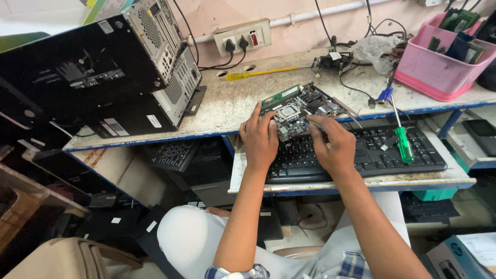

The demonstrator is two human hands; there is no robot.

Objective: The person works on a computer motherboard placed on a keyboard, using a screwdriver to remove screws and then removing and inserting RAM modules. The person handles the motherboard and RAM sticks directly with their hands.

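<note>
Work surface: a worn, pale stone-like bench top [232,101] with a blue front edge, set against a stained pinkish wall carrying a white socket strip [243,37] and a conduit pipe. Below the bench front, a pull-out shelf [361,183] holds a black keyboard [361,152].

Item in hand: a small green motherboard [299,109], bristling with metal sockets and a square processor seat, rests tilted on the bench's front edge, overhanging the keyboard. The left hand [260,138] lies on the board's near left corner, fingers spread and pressing down. The right hand [333,144] sits at the board's near right edge, fingers curled together; what it pinches cannot be told.

Clearance: tight to the left, where two black computer cases [103,77] lie stacked with perforated metal backs facing the board. To the right, a green-handled screwdriver [400,134] lies across the keyboard, and a pink plastic tub [439,62] of parts sits at the far corner. A yellow-handled screwdriver [258,73] lies behind the board, well apart, beside tangled black cables [341,62]
</note>
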